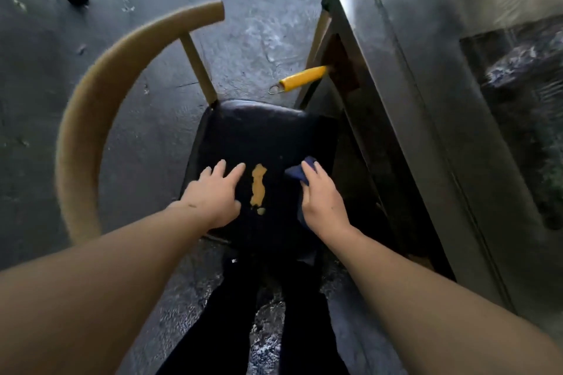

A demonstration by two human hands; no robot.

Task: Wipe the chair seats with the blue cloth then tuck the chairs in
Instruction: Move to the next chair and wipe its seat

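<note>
Blue cloth sits on the black chair seat, right side, bunched in the right hand grip. Left hand lies flat, fingers spread, beside a worn tan patch. Desk close right.

Chair seat: dark, smooth leather-like upholstery, slight sheen, with a worn tan patch near the front. Backrest: matt tan, wood-like. Blue cloth: soft fabric. Counter: glossy dark surface. Floor: rough, scuffed grey.
</note>
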